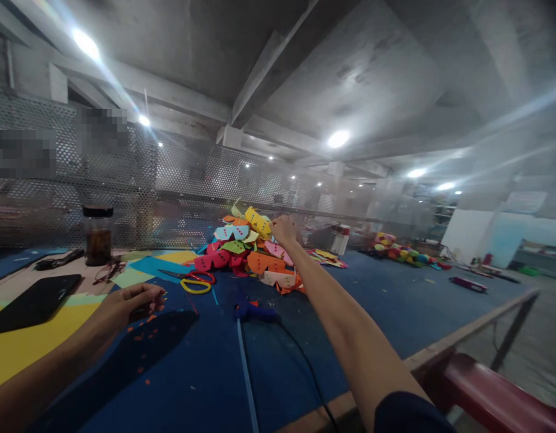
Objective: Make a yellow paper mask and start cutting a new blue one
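Note:
My right hand (285, 230) is stretched out to the top of a heap of coloured paper masks (264, 262). Its fingers are closed at the right edge of a yellow paper mask (258, 222) with coloured dots. Over the blue table, my left hand (141, 299) is curled, fingertips together, among small orange paper bits (148, 319). Whatever its fingers may pinch is too small to make out. Between the hands lie scissors (197, 284) with red and yellow handles, and a blue glue gun (255, 311) with a long glue stick running toward me.
At the left are a black phone (36, 300), a jar with a dark lid (98, 237), glasses (109, 272) and paper sheets. A perforated metal screen (192, 186) stands behind. Further right are another colourful pile (397, 251), a purple box (467, 285) and a red stool (498, 391).

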A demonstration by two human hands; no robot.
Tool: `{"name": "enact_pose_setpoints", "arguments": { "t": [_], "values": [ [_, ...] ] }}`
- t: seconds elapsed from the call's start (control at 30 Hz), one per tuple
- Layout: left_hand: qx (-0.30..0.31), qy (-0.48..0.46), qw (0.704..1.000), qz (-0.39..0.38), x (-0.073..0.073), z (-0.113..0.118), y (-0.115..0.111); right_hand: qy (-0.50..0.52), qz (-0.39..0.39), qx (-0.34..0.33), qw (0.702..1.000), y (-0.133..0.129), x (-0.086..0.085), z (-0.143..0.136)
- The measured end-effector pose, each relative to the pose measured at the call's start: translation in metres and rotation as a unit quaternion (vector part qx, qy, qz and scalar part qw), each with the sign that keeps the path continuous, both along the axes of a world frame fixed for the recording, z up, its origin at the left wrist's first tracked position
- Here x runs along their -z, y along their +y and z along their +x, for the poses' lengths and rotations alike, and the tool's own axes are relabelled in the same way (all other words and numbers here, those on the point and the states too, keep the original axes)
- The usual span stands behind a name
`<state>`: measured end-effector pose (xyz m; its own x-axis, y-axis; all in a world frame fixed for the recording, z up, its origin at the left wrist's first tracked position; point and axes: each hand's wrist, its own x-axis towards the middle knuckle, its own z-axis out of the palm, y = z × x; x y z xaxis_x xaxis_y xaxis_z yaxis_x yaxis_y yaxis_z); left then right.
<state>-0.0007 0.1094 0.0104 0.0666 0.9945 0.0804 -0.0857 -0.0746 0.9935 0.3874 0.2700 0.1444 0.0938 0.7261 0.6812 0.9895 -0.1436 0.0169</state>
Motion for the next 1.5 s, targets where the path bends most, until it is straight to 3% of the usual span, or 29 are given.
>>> {"name": "enact_pose_setpoints", "arguments": {
  "t": [0.33,0.53,0.63,0.77,0.9,1.03,1.07,1.2,1.3,1.4,1.5],
  "values": [
    [0.005,0.013,1.000,-0.002,-0.002,0.000,-0.003,0.016,0.048,-0.047,0.998,-0.018,-0.003,0.006],
    [0.008,0.020,1.000,0.009,0.001,-0.003,0.000,0.013,0.104,-0.137,0.985,-0.050,0.003,-0.002],
    [-0.004,0.037,0.999,0.030,-0.003,-0.002,-0.002,0.003,0.115,-0.215,0.970,-0.076,0.019,-0.016],
    [-0.006,0.142,0.986,0.091,-0.008,0.001,-0.004,-0.011,0.122,-0.321,0.939,-0.112,0.055,-0.035],
    [-0.009,0.200,0.972,0.126,-0.015,0.002,-0.008,-0.068,0.152,-0.391,0.905,-0.130,0.087,-0.043],
    [-0.005,0.268,0.950,0.158,-0.034,-0.008,-0.029,-0.097,0.143,-0.403,0.898,-0.126,0.099,-0.042],
    [-0.009,0.307,0.934,0.183,-0.040,-0.013,-0.038,-0.101,0.139,-0.403,0.899,-0.125,0.101,-0.041],
    [-0.082,0.368,0.906,0.194,-0.049,-0.050,-0.085,-0.106,0.113,-0.396,0.905,-0.121,0.102,-0.038],
    [-0.138,0.419,0.887,0.138,-0.031,-0.089,-0.122,-0.104,0.113,-0.390,0.908,-0.120,0.102,-0.037],
    [-0.172,0.482,0.855,0.088,0.004,-0.128,-0.150,-0.099,0.113,-0.391,0.908,-0.120,0.102,-0.037],
    [-0.186,0.482,0.845,0.135,0.035,-0.152,-0.171,-0.100,0.110,-0.393,0.908,-0.119,0.103,-0.038]
  ]
}}
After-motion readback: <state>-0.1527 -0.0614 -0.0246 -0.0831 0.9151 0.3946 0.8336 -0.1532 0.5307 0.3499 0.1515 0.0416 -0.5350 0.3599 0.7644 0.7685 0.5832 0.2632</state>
